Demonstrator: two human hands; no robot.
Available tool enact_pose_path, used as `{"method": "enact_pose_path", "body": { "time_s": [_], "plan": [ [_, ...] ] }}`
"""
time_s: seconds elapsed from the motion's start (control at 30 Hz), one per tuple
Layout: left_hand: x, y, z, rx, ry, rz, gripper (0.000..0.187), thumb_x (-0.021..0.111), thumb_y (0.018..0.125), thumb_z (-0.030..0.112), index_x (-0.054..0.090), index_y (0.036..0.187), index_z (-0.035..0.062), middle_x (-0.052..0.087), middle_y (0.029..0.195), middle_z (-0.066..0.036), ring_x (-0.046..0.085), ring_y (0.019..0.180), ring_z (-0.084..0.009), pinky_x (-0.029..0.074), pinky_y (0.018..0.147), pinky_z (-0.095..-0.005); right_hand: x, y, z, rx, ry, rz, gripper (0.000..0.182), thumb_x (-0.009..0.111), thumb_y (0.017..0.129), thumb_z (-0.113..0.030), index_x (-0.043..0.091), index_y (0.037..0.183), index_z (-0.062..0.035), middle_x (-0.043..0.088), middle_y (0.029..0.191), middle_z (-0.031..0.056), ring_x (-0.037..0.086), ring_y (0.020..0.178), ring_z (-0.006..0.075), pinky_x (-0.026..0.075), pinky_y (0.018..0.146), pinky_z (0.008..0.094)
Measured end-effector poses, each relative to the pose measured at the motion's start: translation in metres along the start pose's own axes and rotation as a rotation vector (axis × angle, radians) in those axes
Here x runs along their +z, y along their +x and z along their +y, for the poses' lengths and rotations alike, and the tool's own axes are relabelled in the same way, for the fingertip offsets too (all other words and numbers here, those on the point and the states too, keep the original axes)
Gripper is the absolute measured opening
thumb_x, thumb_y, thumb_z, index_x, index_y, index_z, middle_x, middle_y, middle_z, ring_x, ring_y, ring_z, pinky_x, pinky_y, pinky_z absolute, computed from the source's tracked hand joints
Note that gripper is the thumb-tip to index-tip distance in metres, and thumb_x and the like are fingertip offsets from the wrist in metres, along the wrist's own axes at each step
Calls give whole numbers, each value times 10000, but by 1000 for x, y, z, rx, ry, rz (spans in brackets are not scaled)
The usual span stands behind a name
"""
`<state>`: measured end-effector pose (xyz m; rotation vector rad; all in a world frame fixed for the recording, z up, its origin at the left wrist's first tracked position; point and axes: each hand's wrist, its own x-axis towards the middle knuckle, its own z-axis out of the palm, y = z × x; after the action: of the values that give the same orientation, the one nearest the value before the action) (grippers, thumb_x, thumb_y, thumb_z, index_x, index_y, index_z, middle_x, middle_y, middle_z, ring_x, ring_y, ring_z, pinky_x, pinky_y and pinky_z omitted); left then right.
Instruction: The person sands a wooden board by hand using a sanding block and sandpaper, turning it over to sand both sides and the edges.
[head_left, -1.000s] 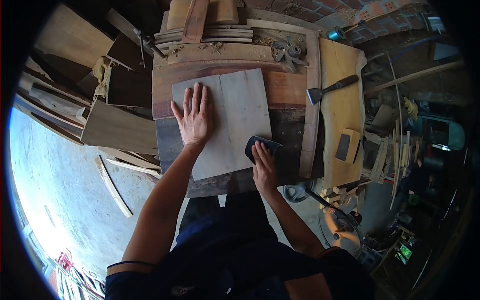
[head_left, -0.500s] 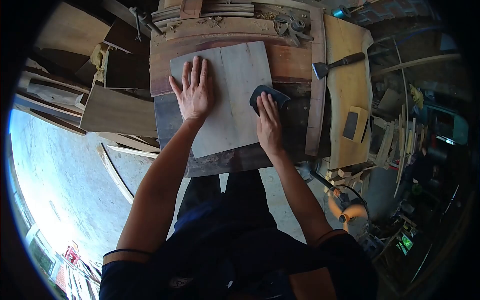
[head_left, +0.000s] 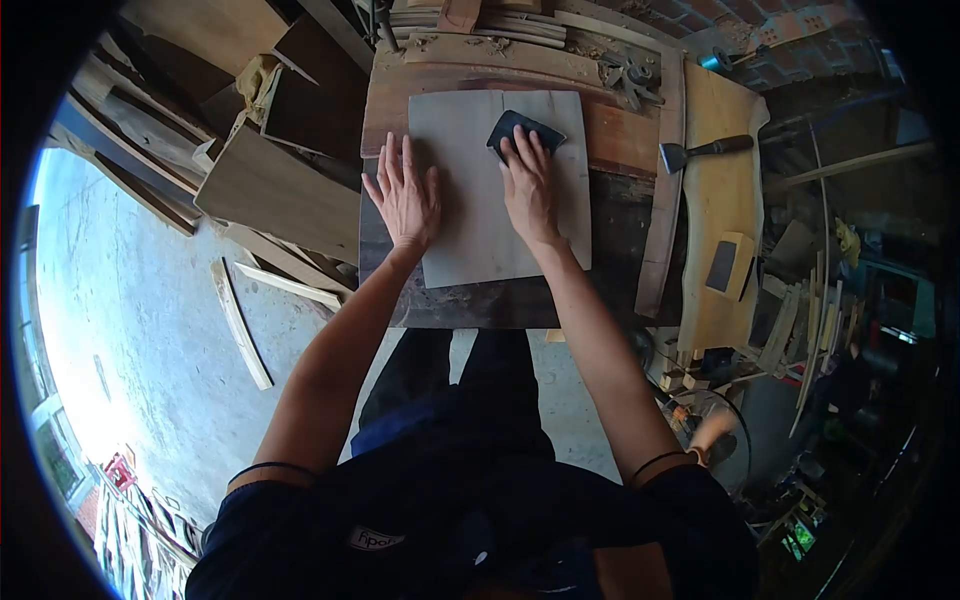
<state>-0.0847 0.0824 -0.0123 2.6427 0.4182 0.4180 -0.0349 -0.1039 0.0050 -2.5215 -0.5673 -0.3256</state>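
Observation:
A pale grey wooden board (head_left: 470, 225) lies flat on the workbench in front of me. My left hand (head_left: 407, 205) rests palm down at its left edge, fingers stretched out and slightly apart, holding nothing. On the upper right part of the board, my right hand (head_left: 530, 190) presses a dark piece of sandpaper (head_left: 508, 121) with its fingertips. The sheet's edges show around the fingers; its underside is hidden against the board.
At the right of the workbench (head_left: 620, 230) lie a scraper (head_left: 706, 150) and a yellow block with a dark patch (head_left: 728, 265). Wood shavings and a metal star-shaped knob (head_left: 632, 82) are at the back. Planks lean at left; a fan (head_left: 712, 430) spins at lower right.
My right hand and the sandpaper have moved up and inward over the board. My left hand has slid to the board's left edge. The board sits straighter, and the view has shifted.

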Motion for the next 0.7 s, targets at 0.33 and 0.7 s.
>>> {"method": "enact_pose_path", "body": {
  "time_s": [0.33, 0.7],
  "plan": [
    [-13, -21, -11, 4, -47, -74, 539, 382, 1054, 301, 358, 1559, 115, 320, 1640, -39, 298, 1501, -238, 78, 1257, -496, -18, -83, -39, -91, 95, -228, 653, 632, 871, 44, 478, 1497, -67, 418, 1578, 146, 373, 1461, 386, 317, 1196, 503],
    [-10, -23, -15, 30, -102, -26, 475, 395, 1062, 242, 435, 1518, 118, 391, 1607, -29, 354, 1474, -225, 136, 1251, -465, 1, -47, -48, -82, 51, -126, 526, 609, 917, -24, 534, 1438, -37, 498, 1511, 157, 426, 1432, 355, 353, 1175, 501]
  ]
}}
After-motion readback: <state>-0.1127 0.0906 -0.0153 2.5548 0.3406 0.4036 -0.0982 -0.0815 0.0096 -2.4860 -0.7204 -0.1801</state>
